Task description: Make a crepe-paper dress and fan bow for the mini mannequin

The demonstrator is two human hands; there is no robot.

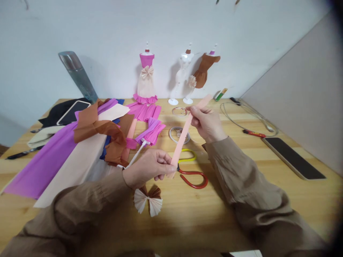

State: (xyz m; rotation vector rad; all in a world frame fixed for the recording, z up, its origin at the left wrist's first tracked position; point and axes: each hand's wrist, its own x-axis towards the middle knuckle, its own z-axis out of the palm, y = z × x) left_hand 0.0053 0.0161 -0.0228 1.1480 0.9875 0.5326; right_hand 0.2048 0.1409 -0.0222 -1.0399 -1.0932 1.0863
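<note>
A narrow peach paper strip (pixel 183 137) is stretched slantwise above the table. My left hand (pixel 151 166) pinches its lower end between thumb and fingers. Higher up, my right hand (pixel 206 121) grips the strip near its far end, which sticks out past the fingers. Beneath the strip lie scissors (pixel 197 185) with one red and one yellow handle loop, their blades hidden. A pleated brown and cream paper bow (pixel 148 201) rests on the table just below my left hand. A ring-shaped roll (pixel 171 135) sits behind the strip.
Coloured crepe sheets (pixel 53 157) pile up on the left beside a phone (pixel 73 112) and a leaning bottle (pixel 79 76). Small dress forms, one in a pink and cream dress (pixel 146 84), stand along the wall. On the right are a cable (pixel 227 119) and a dark phone (pixel 293 157).
</note>
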